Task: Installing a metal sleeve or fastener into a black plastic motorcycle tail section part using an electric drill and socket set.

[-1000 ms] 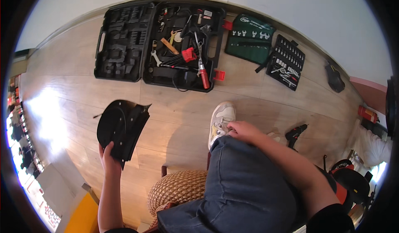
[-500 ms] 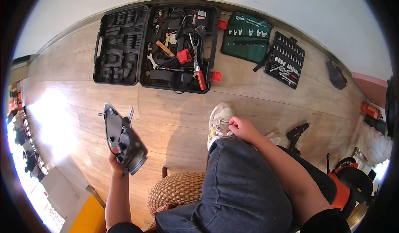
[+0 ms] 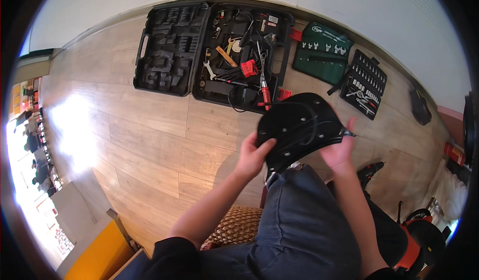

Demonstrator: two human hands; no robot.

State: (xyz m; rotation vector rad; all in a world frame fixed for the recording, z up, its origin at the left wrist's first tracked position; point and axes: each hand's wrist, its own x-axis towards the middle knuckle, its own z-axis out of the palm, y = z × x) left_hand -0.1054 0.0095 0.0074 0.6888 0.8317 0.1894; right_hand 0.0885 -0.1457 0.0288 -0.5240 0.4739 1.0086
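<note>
A black, curved panel-like part with silver studs and a dark cable is held in front of me, over my grey-trousered knee. My left hand grips its left side, thumb on the face. My right hand holds it at the right edge, fingers partly hidden behind it. Beyond the part lies an open black tool case with wrenches, a red-handled screwdriver and a red key holder. A green wrench roll and an open socket set are to its right.
A power drill lies on the wooden floor at the right, near a dark tool by the wall and a red cylinder. A woven seat is beneath me, a yellow panel at lower left, a red-black machine at lower right.
My left hand has brought the black part rightward to the centre, its studded face up again. My right hand has left my shoe and taken hold of the part's right side.
</note>
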